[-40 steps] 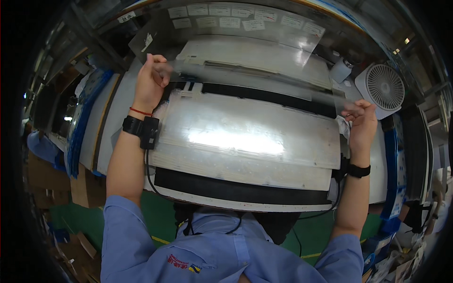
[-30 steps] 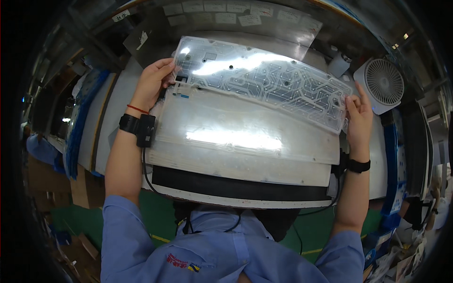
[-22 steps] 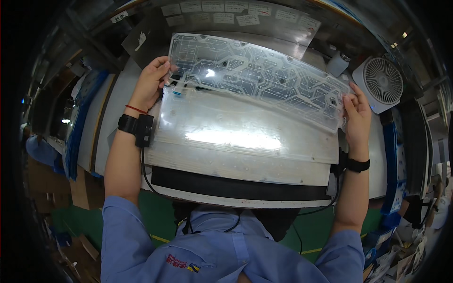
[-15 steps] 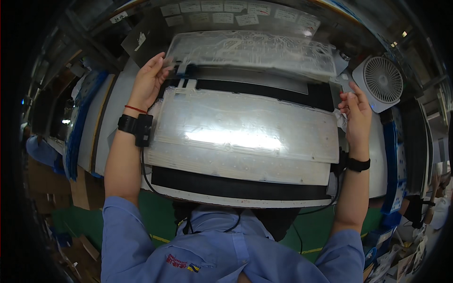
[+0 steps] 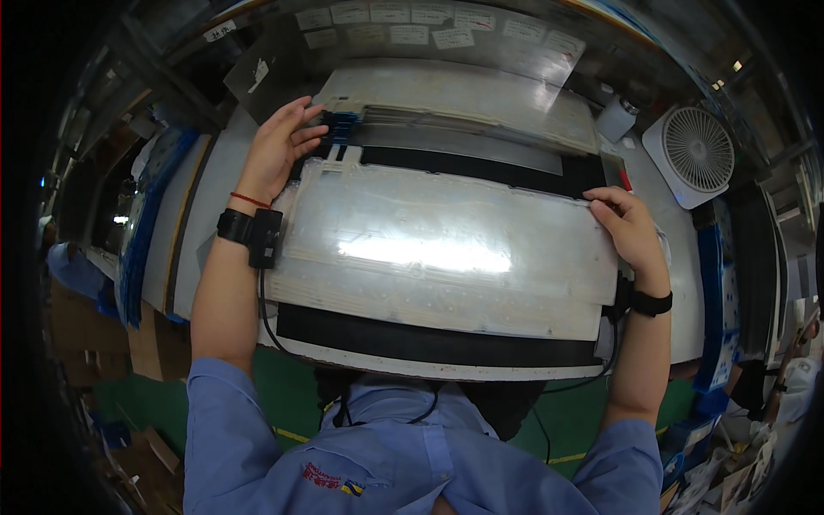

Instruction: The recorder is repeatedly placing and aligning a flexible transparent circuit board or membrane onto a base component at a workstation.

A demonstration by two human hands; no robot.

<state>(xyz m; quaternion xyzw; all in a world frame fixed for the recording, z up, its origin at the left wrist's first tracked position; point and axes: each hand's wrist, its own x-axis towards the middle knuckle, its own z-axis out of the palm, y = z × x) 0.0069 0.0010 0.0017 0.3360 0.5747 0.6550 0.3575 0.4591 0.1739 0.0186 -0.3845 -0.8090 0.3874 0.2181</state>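
A stack of translucent plastic sheets point(image 5: 412, 232) with a narrow tab at its far left lies in front of me, shining under the light. At its far right corner, my right hand point(image 5: 631, 225) has thumb and forefinger closed on the edge of the top sheet. My left hand point(image 5: 283, 146) is open, fingers stretched, beside the dark blue strips point(image 5: 342, 129) of a tail behind the stack. It holds nothing. Farther back lies another translucent sheet point(image 5: 481, 94), its near edge partly blurred.
A black mat point(image 5: 412, 340) lies under the stack on the white table. A white fan point(image 5: 689, 157) and a small white bottle point(image 5: 618, 118) stand at the back right. Paper labels point(image 5: 429, 13) cover the panel behind. Blue trays point(image 5: 714, 300) are at the right edge.
The patterned translucent sheet that was in the air at the back has come down there. My right hand has moved left onto the near stack's corner; my left-hand fingers have spread.
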